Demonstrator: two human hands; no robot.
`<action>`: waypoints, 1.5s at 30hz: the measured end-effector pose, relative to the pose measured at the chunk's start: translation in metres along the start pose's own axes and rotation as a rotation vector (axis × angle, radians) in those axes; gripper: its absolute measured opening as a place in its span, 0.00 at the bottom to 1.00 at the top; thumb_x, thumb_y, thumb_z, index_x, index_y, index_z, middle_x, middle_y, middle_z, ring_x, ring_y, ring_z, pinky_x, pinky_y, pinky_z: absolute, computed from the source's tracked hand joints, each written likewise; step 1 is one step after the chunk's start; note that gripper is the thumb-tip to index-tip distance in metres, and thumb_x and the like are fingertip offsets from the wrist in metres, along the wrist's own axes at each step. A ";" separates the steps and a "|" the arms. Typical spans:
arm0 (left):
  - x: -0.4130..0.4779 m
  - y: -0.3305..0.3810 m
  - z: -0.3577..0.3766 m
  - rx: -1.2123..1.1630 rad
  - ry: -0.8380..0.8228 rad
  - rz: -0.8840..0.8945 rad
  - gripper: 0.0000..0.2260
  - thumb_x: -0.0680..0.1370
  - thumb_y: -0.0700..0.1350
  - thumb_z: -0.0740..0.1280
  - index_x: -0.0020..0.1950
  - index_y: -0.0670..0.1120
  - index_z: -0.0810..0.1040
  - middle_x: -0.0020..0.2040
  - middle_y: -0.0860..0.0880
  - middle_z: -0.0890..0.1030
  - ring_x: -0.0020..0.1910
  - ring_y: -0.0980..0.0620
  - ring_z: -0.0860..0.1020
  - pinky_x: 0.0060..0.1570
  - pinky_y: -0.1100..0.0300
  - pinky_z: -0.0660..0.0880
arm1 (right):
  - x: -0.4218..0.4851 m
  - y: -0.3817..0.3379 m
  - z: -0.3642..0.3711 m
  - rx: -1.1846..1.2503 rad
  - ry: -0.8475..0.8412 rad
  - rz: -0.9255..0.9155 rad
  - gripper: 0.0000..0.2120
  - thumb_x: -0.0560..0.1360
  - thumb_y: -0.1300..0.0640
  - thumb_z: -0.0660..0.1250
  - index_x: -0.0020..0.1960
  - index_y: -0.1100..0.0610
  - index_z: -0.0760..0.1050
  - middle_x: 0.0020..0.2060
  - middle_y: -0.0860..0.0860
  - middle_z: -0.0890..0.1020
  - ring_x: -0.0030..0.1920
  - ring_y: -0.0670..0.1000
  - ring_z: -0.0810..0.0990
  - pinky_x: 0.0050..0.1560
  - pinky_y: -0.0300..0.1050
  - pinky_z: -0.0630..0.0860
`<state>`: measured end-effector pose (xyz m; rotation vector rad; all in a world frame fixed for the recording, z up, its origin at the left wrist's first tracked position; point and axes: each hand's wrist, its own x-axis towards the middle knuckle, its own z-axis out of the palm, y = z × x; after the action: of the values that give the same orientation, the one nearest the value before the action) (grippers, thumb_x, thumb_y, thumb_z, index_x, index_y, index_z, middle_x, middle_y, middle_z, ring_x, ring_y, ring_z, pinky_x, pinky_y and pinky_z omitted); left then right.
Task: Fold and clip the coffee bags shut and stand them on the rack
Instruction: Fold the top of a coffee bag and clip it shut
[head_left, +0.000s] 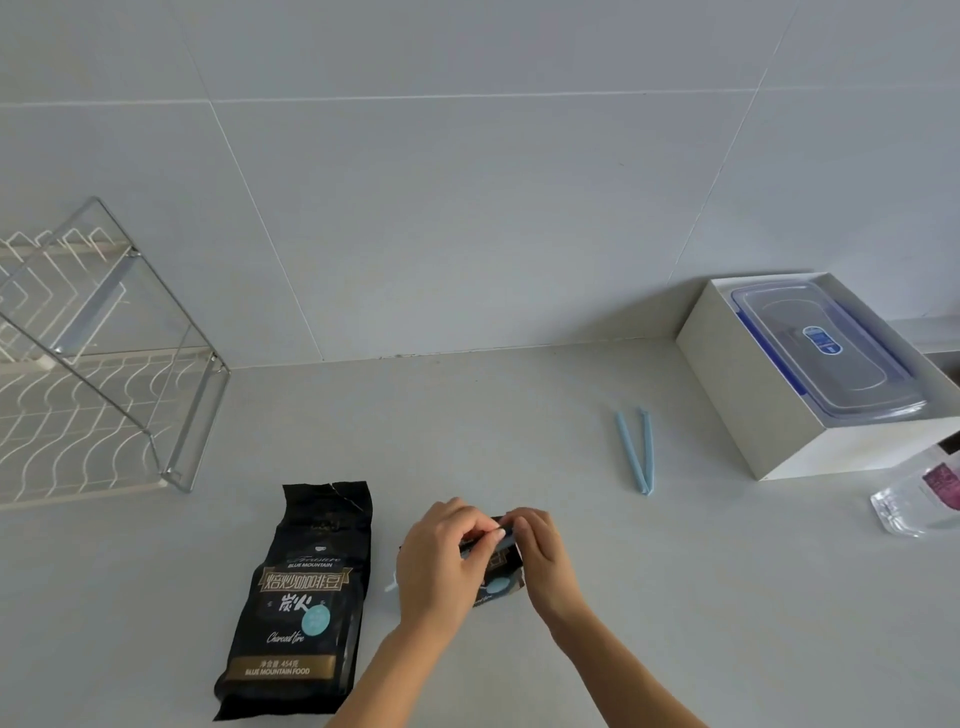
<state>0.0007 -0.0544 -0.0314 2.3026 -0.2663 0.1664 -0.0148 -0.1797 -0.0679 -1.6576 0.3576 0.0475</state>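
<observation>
Low in the middle of the frame, your left hand (441, 558) and right hand (540, 556) both pinch the folded top of a small black coffee bag (501, 577), with a pale blue clip (506, 538) pressed along the fold and its end poking out lower left. A second black coffee bag (301, 603) lies flat just to the left, top open and unclipped. A spare blue clip (636, 452) lies open right of centre, and the rack (104, 374) stands at the left edge.
</observation>
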 end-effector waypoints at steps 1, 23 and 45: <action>0.003 -0.001 0.000 0.011 -0.023 -0.015 0.06 0.70 0.47 0.72 0.36 0.51 0.75 0.33 0.57 0.76 0.35 0.59 0.74 0.32 0.61 0.72 | 0.002 -0.003 0.000 0.006 -0.009 0.035 0.15 0.81 0.63 0.54 0.43 0.55 0.77 0.51 0.55 0.75 0.54 0.52 0.75 0.53 0.39 0.71; -0.010 -0.006 0.004 0.026 -0.123 0.007 0.05 0.71 0.51 0.69 0.46 0.56 0.81 0.33 0.59 0.77 0.36 0.59 0.75 0.29 0.72 0.63 | 0.003 0.017 -0.007 -0.150 -0.091 -0.066 0.12 0.81 0.62 0.52 0.41 0.57 0.69 0.36 0.51 0.71 0.38 0.48 0.69 0.42 0.44 0.67; -0.005 -0.047 -0.024 -0.375 -0.141 -0.337 0.03 0.67 0.39 0.76 0.37 0.46 0.84 0.33 0.51 0.85 0.34 0.58 0.81 0.35 0.70 0.74 | 0.009 -0.007 -0.013 -0.414 -0.161 -0.222 0.12 0.66 0.48 0.75 0.46 0.52 0.81 0.49 0.42 0.77 0.52 0.43 0.74 0.52 0.39 0.73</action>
<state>0.0065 -0.0048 -0.0491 1.9520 0.0232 -0.2025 -0.0065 -0.1933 -0.0615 -2.0782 0.0377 0.0930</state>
